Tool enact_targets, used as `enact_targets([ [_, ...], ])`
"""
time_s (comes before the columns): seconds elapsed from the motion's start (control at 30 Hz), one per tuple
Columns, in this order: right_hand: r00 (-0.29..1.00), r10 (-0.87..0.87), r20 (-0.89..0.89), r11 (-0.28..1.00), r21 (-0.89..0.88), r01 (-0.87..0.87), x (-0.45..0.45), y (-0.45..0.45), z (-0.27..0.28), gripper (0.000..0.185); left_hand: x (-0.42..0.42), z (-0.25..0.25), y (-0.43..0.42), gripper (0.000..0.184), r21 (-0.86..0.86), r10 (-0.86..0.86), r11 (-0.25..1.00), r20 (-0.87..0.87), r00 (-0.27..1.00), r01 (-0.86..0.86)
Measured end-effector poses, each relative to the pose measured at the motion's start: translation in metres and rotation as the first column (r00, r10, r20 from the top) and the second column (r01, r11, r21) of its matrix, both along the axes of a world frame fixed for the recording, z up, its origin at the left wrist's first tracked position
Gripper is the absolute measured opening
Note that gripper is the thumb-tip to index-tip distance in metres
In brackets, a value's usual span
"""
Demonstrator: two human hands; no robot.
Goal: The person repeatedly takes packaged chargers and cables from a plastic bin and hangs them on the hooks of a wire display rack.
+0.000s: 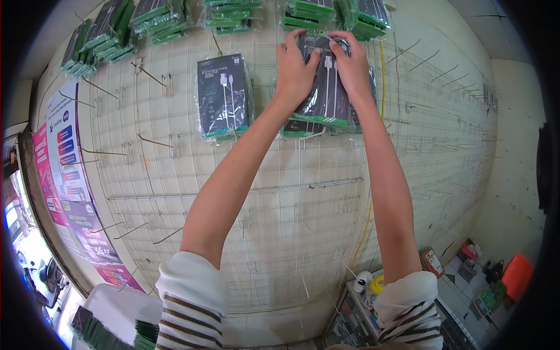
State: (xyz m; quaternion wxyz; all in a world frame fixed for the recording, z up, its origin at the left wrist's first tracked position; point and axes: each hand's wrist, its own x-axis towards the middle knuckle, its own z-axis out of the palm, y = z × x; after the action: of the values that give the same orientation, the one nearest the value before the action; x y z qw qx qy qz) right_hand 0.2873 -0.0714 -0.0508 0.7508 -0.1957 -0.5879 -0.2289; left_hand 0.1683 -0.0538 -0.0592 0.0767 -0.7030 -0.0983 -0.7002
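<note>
Both arms reach up to a wire grid on the wall. Between my hands is a charging cable package, a dark box with a green lower edge in clear plastic, with a white cable pictured on it. My left hand grips its upper left side, thumb on the front. My right hand holds the upper right side, its thumb and fingers near the top. More packages of the same look show behind and below it. To the left hangs another charging cable package on a hook. The hook behind my hands is hidden.
Bundles of green-edged packages hang along the top. Metal hooks stick out from the wire grid. Posters cover the left wall. More green packages lie in a white container at lower left; a glass cabinet stands below right.
</note>
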Motion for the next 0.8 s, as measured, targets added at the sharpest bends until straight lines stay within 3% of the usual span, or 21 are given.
enact_targets([
  [0.27, 0.998, -0.02, 0.059, 1.0, 0.02, 0.019, -0.001, 0.034, -0.008, 0.016, 0.002, -0.011, 0.03, 0.048, 0.044, 0.044, 0.998, 0.043, 0.998, -0.046],
  [0.33, 0.992, -0.089, 0.088, 0.991, 0.104, 0.08, -0.004, 0.049, -0.01, 0.017, 0.002, -0.015, 0.037, 0.047, 0.074, 0.059, 0.995, 0.064, 0.996, -0.064],
  [0.4, 0.985, -0.143, 0.097, 0.979, 0.157, 0.127, -0.006, 0.064, -0.011, 0.017, 0.002, -0.019, 0.047, 0.046, 0.121, 0.277, 0.95, 0.112, 0.954, -0.289],
  [0.47, 0.958, -0.265, 0.106, 0.944, 0.23, 0.236, -0.007, 0.081, -0.015, 0.018, 0.001, -0.025, 0.057, 0.046, 0.133, 0.286, 0.945, 0.113, 0.952, -0.3],
  [0.63, 0.958, -0.267, 0.107, 0.941, 0.245, 0.235, -0.01, 0.088, -0.027, 0.021, 0.0, -0.042, 0.06, 0.05, 0.122, 0.338, 0.929, 0.103, 0.936, -0.349],
  [0.7, 0.933, -0.349, 0.091, 0.89, 0.342, 0.3, -0.006, 0.08, -0.026, 0.021, -0.003, -0.048, 0.05, 0.052, 0.245, 0.379, 0.883, 0.131, 0.916, -0.4],
  [0.77, 0.939, -0.344, 0.003, 0.874, 0.366, 0.319, -0.002, 0.047, -0.032, 0.019, -0.01, -0.063, 0.026, 0.054, 0.347, 0.275, 0.891, 0.096, 0.957, -0.291],
  [0.8, 0.975, -0.219, -0.031, 0.913, 0.347, 0.215, -0.004, 0.028, -0.041, 0.02, -0.018, -0.073, 0.009, 0.052, 0.371, 0.22, 0.9, 0.062, 0.973, -0.227],
])
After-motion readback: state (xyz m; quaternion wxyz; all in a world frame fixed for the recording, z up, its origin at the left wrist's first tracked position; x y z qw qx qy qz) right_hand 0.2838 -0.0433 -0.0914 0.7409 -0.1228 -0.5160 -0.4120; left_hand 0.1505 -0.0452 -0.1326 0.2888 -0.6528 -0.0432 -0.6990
